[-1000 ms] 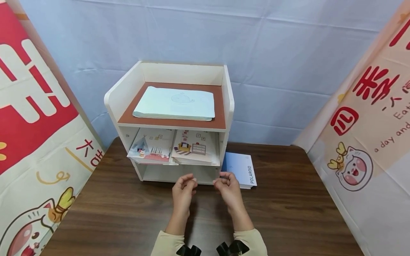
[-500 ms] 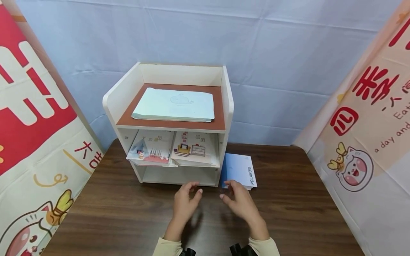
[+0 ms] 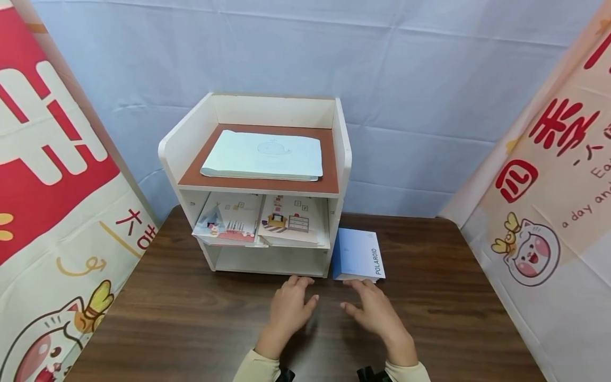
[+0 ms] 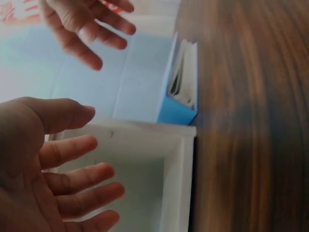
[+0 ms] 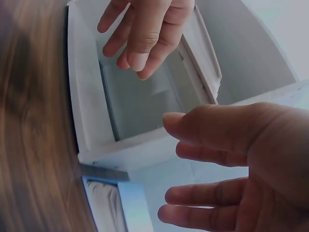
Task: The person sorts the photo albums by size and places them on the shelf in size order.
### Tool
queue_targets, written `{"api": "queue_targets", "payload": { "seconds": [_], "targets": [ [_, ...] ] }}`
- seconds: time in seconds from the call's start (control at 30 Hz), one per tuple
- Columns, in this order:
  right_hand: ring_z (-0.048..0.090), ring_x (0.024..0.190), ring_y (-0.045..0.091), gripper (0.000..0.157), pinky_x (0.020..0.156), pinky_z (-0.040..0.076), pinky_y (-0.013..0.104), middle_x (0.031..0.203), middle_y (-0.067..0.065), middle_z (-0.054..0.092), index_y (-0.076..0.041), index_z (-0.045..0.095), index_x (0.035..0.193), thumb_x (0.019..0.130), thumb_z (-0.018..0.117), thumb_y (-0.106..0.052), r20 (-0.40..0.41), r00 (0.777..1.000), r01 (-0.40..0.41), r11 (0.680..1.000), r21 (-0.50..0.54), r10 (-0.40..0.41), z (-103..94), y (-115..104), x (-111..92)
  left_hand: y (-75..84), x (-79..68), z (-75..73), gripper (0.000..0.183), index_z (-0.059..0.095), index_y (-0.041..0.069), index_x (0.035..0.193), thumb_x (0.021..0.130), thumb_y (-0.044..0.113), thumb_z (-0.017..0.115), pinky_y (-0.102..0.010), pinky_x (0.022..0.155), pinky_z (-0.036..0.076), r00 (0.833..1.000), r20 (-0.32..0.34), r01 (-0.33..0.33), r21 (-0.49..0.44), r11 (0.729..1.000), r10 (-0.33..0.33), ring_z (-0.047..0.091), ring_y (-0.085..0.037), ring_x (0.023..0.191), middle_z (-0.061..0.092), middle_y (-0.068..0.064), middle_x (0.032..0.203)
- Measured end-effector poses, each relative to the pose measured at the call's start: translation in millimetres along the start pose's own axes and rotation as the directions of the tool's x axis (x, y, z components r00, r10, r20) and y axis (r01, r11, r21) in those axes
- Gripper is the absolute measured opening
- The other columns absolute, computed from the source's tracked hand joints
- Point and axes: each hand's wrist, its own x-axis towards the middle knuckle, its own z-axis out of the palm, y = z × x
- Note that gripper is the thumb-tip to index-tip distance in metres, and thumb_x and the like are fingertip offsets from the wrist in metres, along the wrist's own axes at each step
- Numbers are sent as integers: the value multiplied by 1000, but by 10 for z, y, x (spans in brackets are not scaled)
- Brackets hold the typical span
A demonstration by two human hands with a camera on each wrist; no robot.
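My left hand (image 3: 289, 309) hovers over the table in front of the white shelf (image 3: 343, 159), fingers spread and holding nothing. To its right, my right hand (image 3: 377, 312) is likewise spread and unladen, its fingertips just in front of a blue and white album (image 3: 358, 254) marked POLAROID. The album stands beside the shelf's right side; its page edges show in the left wrist view. On the shelf's brown top lies a pale blue booklet (image 3: 262, 155) with a whale drawing. Two illustrated books, a left one (image 3: 229, 217) and a right one (image 3: 292, 220), lie in the middle compartment.
The dark wood table (image 3: 453, 307) extends around the shelf. Behind hangs a pale blue cloth (image 3: 429, 95). Printed cloths flank it, a left banner (image 3: 57, 201) and a right banner (image 3: 544, 201). The shelf's bottom compartment (image 3: 272, 260) opens toward me.
Both hands have come from a close, curled-finger pose to spread fingers. They have shifted to the right and somewhat lower. The shelf, books and album have stayed in place.
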Motion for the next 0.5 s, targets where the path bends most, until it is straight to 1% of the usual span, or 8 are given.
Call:
{"api": "queue_targets", "payload": {
  "seconds": [0.2, 0.33, 0.5],
  "targets": [
    [59, 87, 30, 41, 72, 48, 46, 100, 11, 59, -9, 64, 113, 75, 77, -19, -14, 1000, 2, 1000, -25, -3, 16, 118, -18, 27, 70, 169, 28, 68, 13, 100, 76, 25, 75, -40, 62, 49, 1000, -23, 5, -11, 1000, -5, 61, -27, 81, 62, -7, 95],
    [59, 86, 31, 41, 72, 48, 46, 99, 12, 59, -7, 64, 112, 75, 77, -18, -17, 1000, 3, 999, -45, -4, 31, 197, -30, 21, 112, 279, 27, 68, 12, 99, 76, 25, 75, -38, 60, 50, 1000, -28, -3, 2, 1000, 3, 61, -25, 78, 61, -6, 91],
    [59, 87, 32, 42, 72, 48, 47, 100, 14, 59, -7, 64, 113, 75, 77, -19, -14, 1000, -13, 998, -54, 12, 55, 310, -41, 23, 142, 394, 26, 68, 12, 98, 76, 24, 74, -38, 60, 49, 1000, -9, -18, 17, 1000, 18, 61, -24, 78, 61, -5, 91]
  ]
}}
